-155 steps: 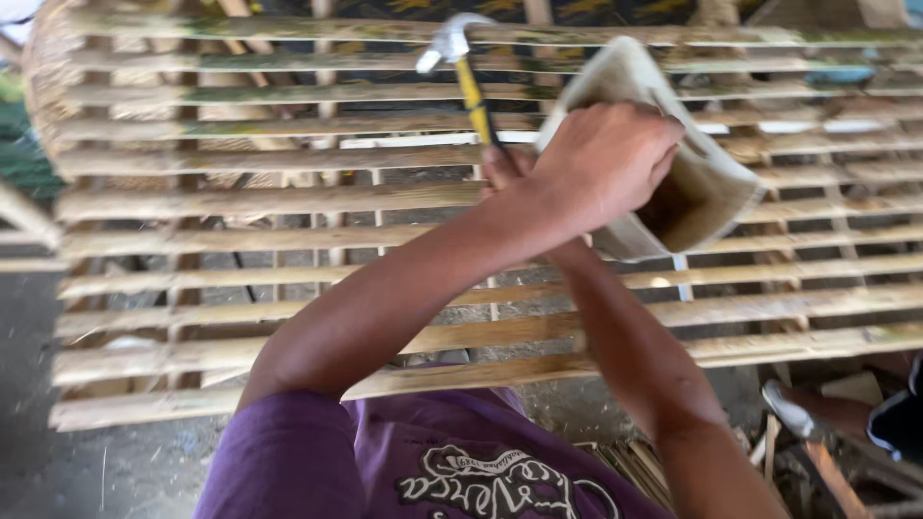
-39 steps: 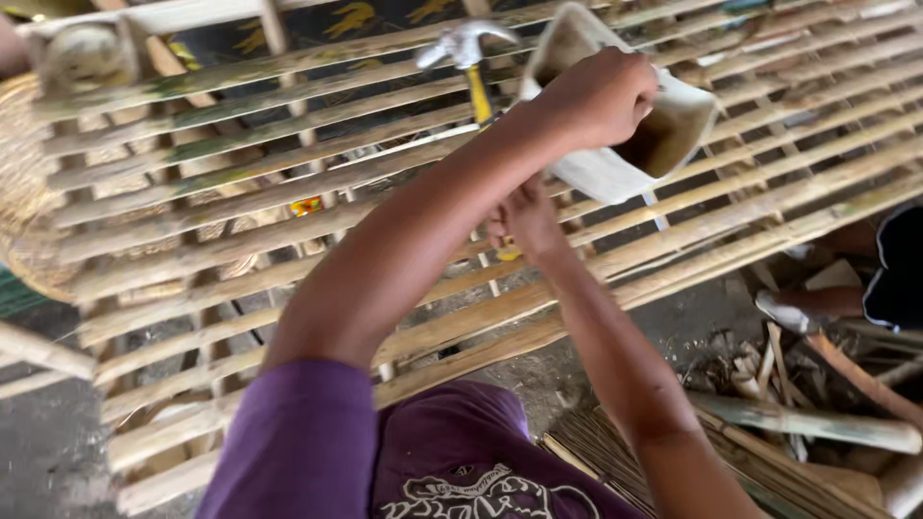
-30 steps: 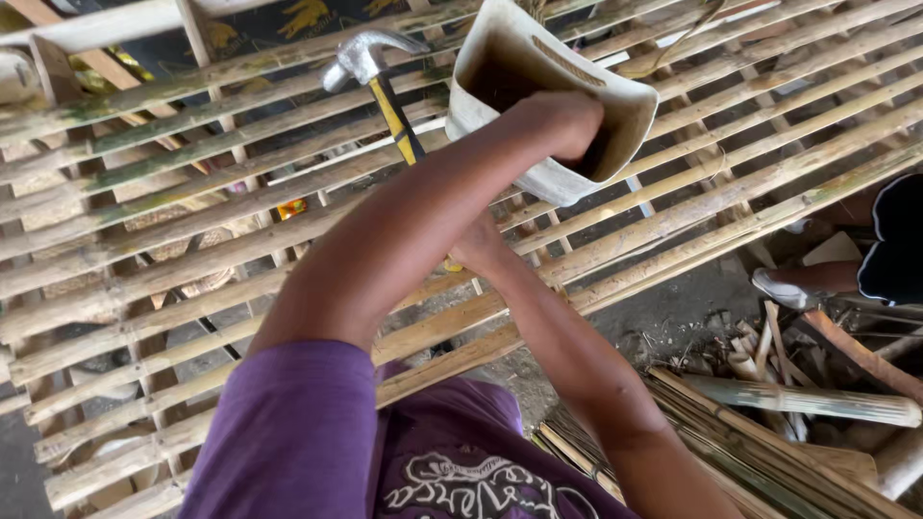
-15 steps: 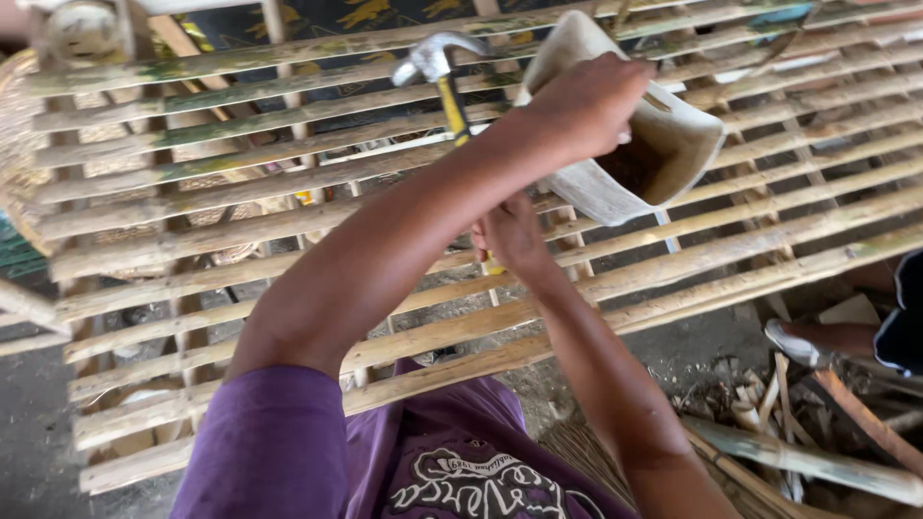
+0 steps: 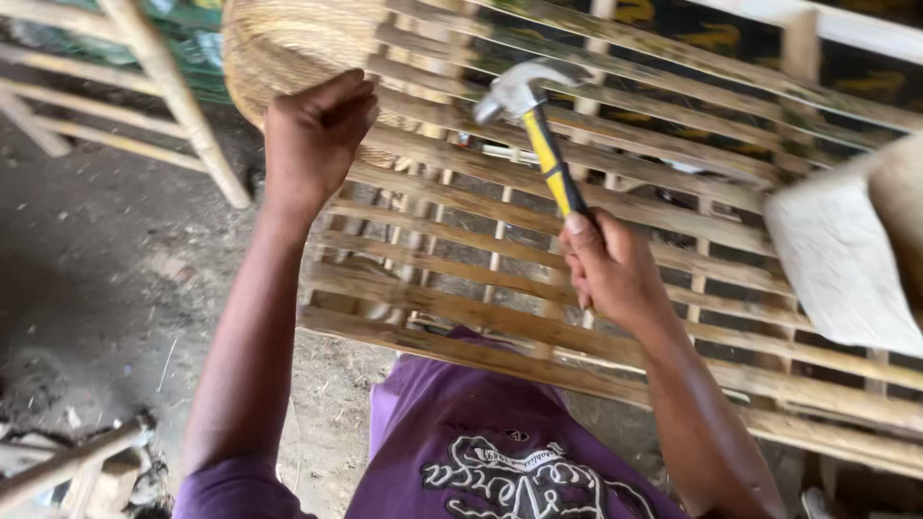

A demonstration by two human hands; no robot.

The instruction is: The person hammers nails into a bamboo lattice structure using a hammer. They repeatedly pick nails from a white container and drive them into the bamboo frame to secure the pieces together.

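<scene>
Head view, items as seen. Item one: my right hand, fingers wrapped tight round the black grip of a claw hammer; its yellow shaft rises up and away from my knuckles, and the steel head sits above them, over the slats. Whether the head touches the wood I cannot tell. Item two: my left hand, curled into a loose fist with the thumb laid across the top; if anything is pinched inside, it is hidden. It rests at the near edge of a woven basket, which lies just beyond my knuckles. Item three: a bamboo slat frame, running under both hands and across between them, slats parallel with gaps showing ground beneath. Item four: a pale, boxy container, well to the right of my right hand, on the frame. Item five: purple shirt, below my wrists.
</scene>
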